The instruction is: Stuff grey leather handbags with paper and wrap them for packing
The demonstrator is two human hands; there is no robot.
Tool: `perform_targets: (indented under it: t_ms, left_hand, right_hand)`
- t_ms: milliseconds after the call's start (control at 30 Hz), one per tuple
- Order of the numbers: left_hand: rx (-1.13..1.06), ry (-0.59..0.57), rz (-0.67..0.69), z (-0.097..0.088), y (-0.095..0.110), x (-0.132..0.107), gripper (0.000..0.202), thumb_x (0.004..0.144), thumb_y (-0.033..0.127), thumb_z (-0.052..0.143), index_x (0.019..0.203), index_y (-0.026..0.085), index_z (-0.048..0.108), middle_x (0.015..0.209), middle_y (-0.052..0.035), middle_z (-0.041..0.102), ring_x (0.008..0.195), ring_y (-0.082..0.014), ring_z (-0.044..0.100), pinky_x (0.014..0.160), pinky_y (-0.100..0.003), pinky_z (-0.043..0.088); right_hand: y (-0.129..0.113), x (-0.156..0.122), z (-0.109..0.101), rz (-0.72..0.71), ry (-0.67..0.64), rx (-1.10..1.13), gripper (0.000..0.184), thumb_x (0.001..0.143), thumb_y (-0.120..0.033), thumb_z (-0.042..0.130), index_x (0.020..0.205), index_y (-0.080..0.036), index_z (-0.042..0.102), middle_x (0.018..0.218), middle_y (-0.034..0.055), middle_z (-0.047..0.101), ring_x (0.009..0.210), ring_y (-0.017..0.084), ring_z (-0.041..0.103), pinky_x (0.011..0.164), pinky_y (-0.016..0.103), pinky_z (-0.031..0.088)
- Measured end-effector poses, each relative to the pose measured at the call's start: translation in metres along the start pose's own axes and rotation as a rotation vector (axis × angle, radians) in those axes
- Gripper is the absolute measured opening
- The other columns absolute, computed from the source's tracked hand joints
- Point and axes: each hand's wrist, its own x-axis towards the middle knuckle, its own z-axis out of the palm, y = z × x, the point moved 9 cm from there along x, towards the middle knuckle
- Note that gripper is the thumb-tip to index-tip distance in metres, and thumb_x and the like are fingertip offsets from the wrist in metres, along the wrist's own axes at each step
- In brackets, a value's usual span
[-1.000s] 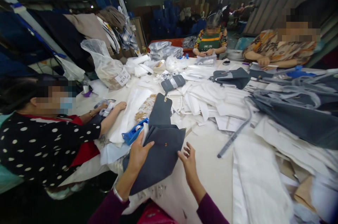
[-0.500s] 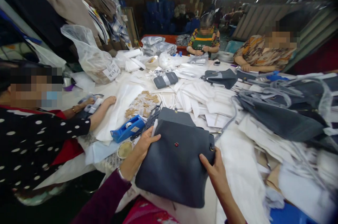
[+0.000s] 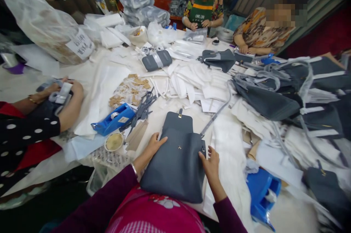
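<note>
A dark grey-blue handbag [image 3: 175,167] lies at the table's near edge, its flap [image 3: 178,121] folded open away from me with a gold clasp on its tab. My left hand [image 3: 149,150] grips the bag's left edge, thumb on top and the other fingers partly hidden behind it. At the right edge, near a small metal ring [image 3: 203,149], my right hand [image 3: 211,163] touches the side with its thumb while its fingers stand apart beside the bag. A wrapped grey strap [image 3: 218,114] runs from that side up the table.
Left of the bag are a blue tape dispenser [image 3: 113,119], dark straps [image 3: 141,110], a round tin [image 3: 114,141] and tan tags [image 3: 131,88]. Another blue dispenser [image 3: 260,192] and a heap of bags [image 3: 268,101] lie right. Three co-workers sit around the table.
The bag has come down from a tilted hold toward the table edge, its flap now more fully in view. My right hand's fingers have loosened from its side. The camera view has tipped downward.
</note>
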Motion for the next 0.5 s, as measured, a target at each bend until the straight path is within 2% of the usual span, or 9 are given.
perform_targets:
  t_ms: [67, 167, 233, 333, 433, 500]
  left_hand:
    - [0.212, 0.098, 0.209, -0.007, 0.020, -0.001, 0.062, 0.077, 0.048, 0.066, 0.127, 0.017, 0.046, 0.129, -0.0145, 0.047, 0.122, -0.0270, 0.047, 0.100, -0.043, 0.043]
    - [0.386, 0.063, 0.438, 0.006, 0.044, -0.007, 0.056, 0.082, 0.044, 0.060, 0.131, 0.021, 0.043, 0.131, -0.0106, 0.043, 0.128, -0.0239, 0.039, 0.110, -0.044, 0.033]
    - [0.420, 0.004, 0.488, 0.016, 0.051, -0.010, 0.058, 0.083, 0.042, 0.059, 0.134, 0.021, 0.040, 0.132, -0.0105, 0.042, 0.128, -0.0238, 0.038, 0.112, -0.044, 0.029]
    - [0.425, -0.054, 0.506, 0.025, 0.054, -0.009, 0.063, 0.084, 0.041, 0.059, 0.138, 0.021, 0.035, 0.136, -0.0112, 0.039, 0.130, -0.0247, 0.036, 0.113, -0.044, 0.028]
    - [0.430, -0.066, 0.503, 0.026, 0.050, -0.005, 0.061, 0.085, 0.039, 0.058, 0.139, 0.022, 0.034, 0.136, -0.0104, 0.039, 0.129, -0.0246, 0.037, 0.112, -0.045, 0.030]
    - [0.461, -0.044, 0.515, 0.024, 0.049, -0.005, 0.058, 0.086, 0.039, 0.058, 0.137, 0.022, 0.037, 0.134, -0.0104, 0.042, 0.127, -0.0252, 0.038, 0.111, -0.047, 0.030]
  right_hand:
    - [-0.022, -0.009, -0.009, -0.099, 0.065, -0.115, 0.070, 0.069, -0.056, 0.065, 0.125, -0.017, 0.051, 0.118, 0.0149, 0.054, 0.106, 0.031, 0.051, 0.092, 0.046, 0.041]
    - [-0.031, -0.024, 0.001, -0.061, 0.013, -0.129, 0.072, 0.071, -0.060, 0.065, 0.126, -0.017, 0.049, 0.112, 0.0133, 0.056, 0.098, 0.029, 0.054, 0.088, 0.043, 0.044]
    - [-0.035, -0.034, 0.011, -0.067, 0.007, -0.178, 0.072, 0.068, -0.061, 0.069, 0.122, -0.017, 0.051, 0.111, 0.0142, 0.056, 0.100, 0.031, 0.053, 0.090, 0.043, 0.042]
    - [-0.042, -0.040, 0.023, -0.123, 0.075, -0.359, 0.071, 0.068, -0.061, 0.068, 0.118, -0.014, 0.054, 0.112, 0.0192, 0.055, 0.106, 0.037, 0.049, 0.095, 0.048, 0.037]
    - [-0.043, -0.033, 0.030, -0.110, 0.123, -0.474, 0.071, 0.068, -0.062, 0.066, 0.114, -0.009, 0.056, 0.110, 0.0229, 0.056, 0.105, 0.039, 0.050, 0.092, 0.050, 0.038]
    - [-0.036, -0.023, 0.031, -0.039, 0.095, -0.443, 0.065, 0.068, -0.057, 0.065, 0.111, -0.008, 0.056, 0.105, 0.0216, 0.060, 0.100, 0.037, 0.054, 0.086, 0.046, 0.042]
